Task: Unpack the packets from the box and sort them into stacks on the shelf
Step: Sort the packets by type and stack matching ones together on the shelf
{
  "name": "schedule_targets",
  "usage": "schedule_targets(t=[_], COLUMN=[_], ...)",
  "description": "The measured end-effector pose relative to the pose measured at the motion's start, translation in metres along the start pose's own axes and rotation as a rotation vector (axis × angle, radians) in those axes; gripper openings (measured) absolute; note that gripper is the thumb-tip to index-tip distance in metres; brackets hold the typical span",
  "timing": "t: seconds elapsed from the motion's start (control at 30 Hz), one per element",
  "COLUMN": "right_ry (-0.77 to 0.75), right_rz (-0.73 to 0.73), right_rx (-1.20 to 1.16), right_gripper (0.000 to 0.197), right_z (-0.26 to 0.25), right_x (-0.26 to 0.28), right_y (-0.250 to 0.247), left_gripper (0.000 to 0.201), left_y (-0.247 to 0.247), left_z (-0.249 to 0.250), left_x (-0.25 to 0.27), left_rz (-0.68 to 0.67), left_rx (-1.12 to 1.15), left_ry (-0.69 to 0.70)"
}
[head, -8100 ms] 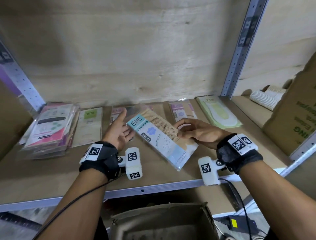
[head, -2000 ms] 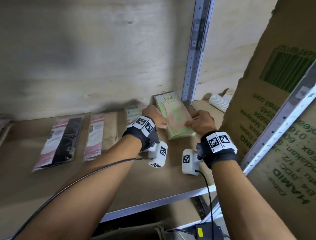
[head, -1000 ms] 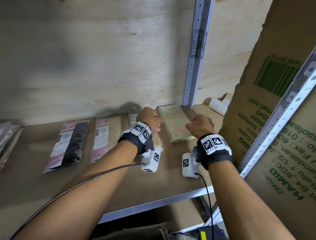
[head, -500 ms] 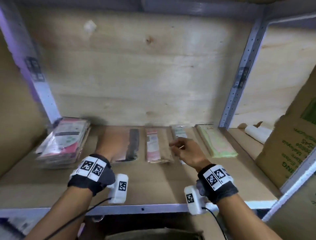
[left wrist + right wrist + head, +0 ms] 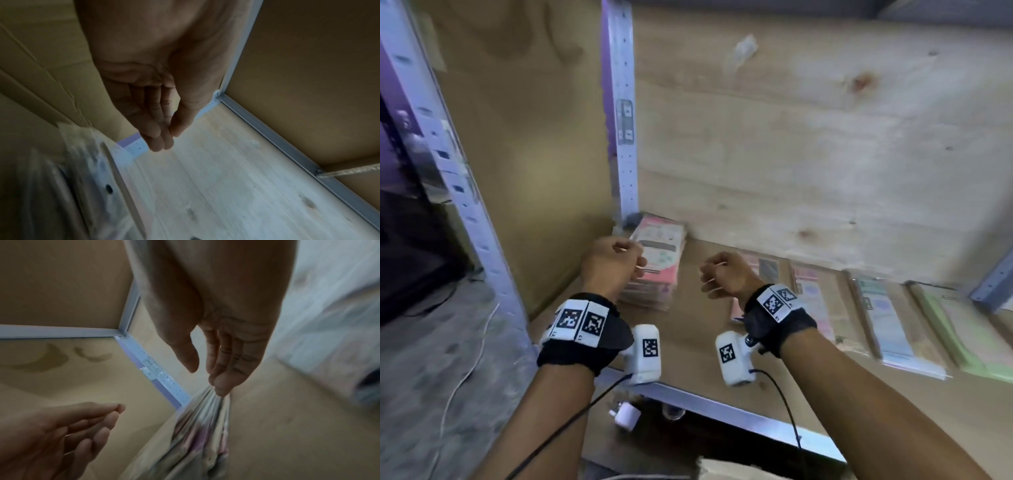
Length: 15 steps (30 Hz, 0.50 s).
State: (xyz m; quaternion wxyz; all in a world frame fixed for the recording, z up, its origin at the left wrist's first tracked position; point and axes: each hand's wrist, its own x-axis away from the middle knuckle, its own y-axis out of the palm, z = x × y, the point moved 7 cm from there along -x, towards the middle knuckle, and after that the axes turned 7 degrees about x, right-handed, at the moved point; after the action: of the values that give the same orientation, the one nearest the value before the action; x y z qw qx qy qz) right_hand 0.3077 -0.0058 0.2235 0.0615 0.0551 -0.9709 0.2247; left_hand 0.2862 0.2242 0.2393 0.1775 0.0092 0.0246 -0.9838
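A stack of pink packets (image 5: 657,260) lies in the shelf's back left corner, next to the upright post. My left hand (image 5: 631,255) hovers just left of it, my right hand (image 5: 710,277) just right of it. Both hold nothing, with fingers loosely curled. In the left wrist view the left hand (image 5: 166,138) has its thumb resting against relaxed fingers, and the stack (image 5: 61,178) is a blur at lower left. In the right wrist view the right hand (image 5: 205,374) points at the stack's edge (image 5: 201,426); I cannot tell whether it touches.
Several single packets lie in a row to the right: a pink and black one (image 5: 768,270), a pink and beige one (image 5: 811,301), a blue one (image 5: 887,318), a green one (image 5: 962,332). A cardboard wall (image 5: 524,171) closes the left side. The box's rim (image 5: 739,469) shows below the shelf edge (image 5: 722,407).
Both hands have swung left from the row of single packets to the pink stack in the corner. One second ago they were at the green packets on the far right.
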Motion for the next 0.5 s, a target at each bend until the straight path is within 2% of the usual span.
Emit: schedule_targets(t=[0.1,0.17,0.33,0.5], right_ry=[0.045,0.051,0.036,0.057], right_rz=[-0.023,-0.047,-0.038,-0.067], right_rx=[-0.014,0.016,0.076,-0.102], right_gripper=[0.025,0.03,0.031,0.026], right_z=[-0.01,-0.015,-0.01,0.004], right_x=[-0.019,-0.028,-0.032,-0.019], right_y=[0.033,0.048,0.046,0.029], left_gripper=[0.008,0.007,0.013,0.009], left_y=[-0.016,-0.021,-0.02,-0.009], left_z=[-0.003,-0.004,-0.009,-0.009], left_x=[-0.007,-0.011,-0.019,-0.02], left_rz=[0.042,0.065,0.058,0.039], left_rx=[0.001,-0.021,-0.042,-0.1], left_ry=[-0.008,-0.003,-0.001,-0.014])
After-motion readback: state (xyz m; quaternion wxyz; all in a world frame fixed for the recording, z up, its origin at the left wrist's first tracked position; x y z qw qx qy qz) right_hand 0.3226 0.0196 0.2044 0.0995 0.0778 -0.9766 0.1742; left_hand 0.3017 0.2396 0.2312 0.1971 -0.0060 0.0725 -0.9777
